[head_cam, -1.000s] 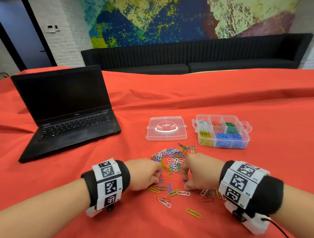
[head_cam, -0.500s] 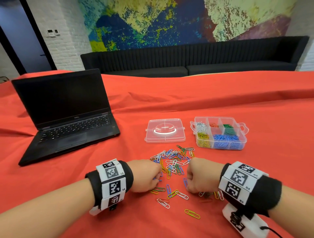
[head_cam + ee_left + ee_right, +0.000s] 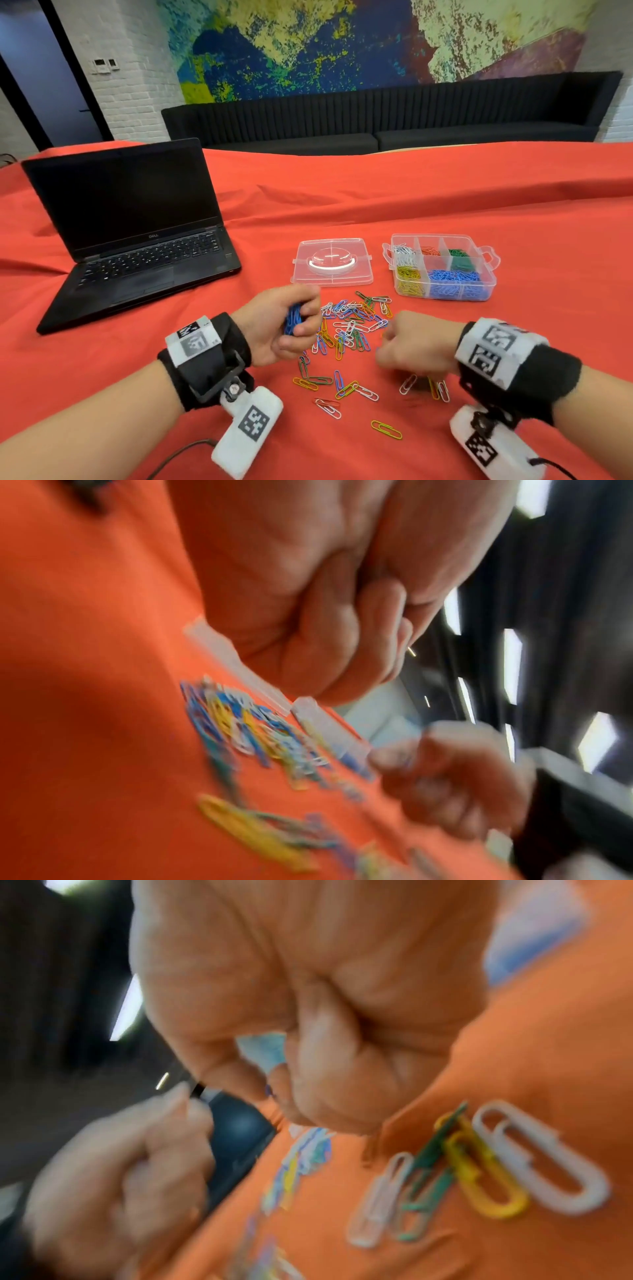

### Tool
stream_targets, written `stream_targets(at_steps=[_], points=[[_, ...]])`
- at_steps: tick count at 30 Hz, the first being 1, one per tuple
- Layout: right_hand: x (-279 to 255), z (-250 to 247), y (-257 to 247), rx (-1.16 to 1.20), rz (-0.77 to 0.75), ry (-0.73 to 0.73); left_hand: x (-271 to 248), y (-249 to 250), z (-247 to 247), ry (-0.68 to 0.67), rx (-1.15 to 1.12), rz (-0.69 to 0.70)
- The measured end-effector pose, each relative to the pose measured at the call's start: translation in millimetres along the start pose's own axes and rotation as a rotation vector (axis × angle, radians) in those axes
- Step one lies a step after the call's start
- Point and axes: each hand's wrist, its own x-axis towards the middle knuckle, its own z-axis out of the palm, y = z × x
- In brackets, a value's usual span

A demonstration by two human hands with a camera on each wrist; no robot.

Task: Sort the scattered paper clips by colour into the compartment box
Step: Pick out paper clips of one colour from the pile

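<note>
Mixed-colour paper clips [image 3: 352, 325] lie scattered on the red cloth in front of me. My left hand [image 3: 298, 325] is raised at the pile's left edge and grips a bunch of blue clips [image 3: 293, 320] in its fist. My right hand [image 3: 383, 349] hovers low at the pile's right side with fingers curled; in the right wrist view a small blue clip [image 3: 268, 1089] shows pinched at its fingertips. The clear compartment box [image 3: 493, 262] stands open at the back right, holding white, red, green, yellow and blue clips in separate sections.
The box's clear lid [image 3: 332, 263] lies left of the box. An open black laptop [image 3: 137, 240] sits at the left. Loose clips [image 3: 438, 390] lie under my right wrist, and a yellow clip [image 3: 386, 429] lies nearest me. A black sofa lines the far wall.
My left hand has lifted off the cloth and turned, showing the blue bunch it holds. My right hand has risen a little and drawn to the right.
</note>
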Motion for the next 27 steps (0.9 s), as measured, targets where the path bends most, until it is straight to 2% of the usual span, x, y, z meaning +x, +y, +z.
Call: stream_targets(at_steps=[2,4,5,7,9,11,15,17,19,23,27], points=[[1,-10,7,0.580,0.098,-0.150,3,-5,8,0.081,0.501,0.073],[-2,-23,12,1.034,0.129,-0.243,6,-9,11,0.020,1.170,0.162],[-2,-28,15,1.140,0.119,-0.244,6,-10,12,-0.026,1.432,0.172],[1,-33,17,1.183,0.096,-0.214,4,-12,17,-0.064,1.690,0.136],[8,-30,15,1.057,0.114,-0.128,4,-13,23,-0.084,1.772,0.135],[16,-23,8,0.820,0.116,-0.004,4,-16,24,-0.087,1.817,0.134],[26,-15,-5,0.230,-0.035,0.241,3,-18,17,-0.029,1.867,0.076],[30,-11,-14,-0.013,-0.118,0.264,0,-19,14,-0.018,1.856,0.034],[36,-6,-20,-0.169,-0.127,0.267,-1,-18,10,-0.006,1.806,0.010],[42,1,-21,-0.330,-0.119,0.287,-2,-17,8,0.012,1.664,0.025],[37,-1,-19,-0.402,-0.107,0.227,1,-18,19,-0.027,1.775,-0.001]])
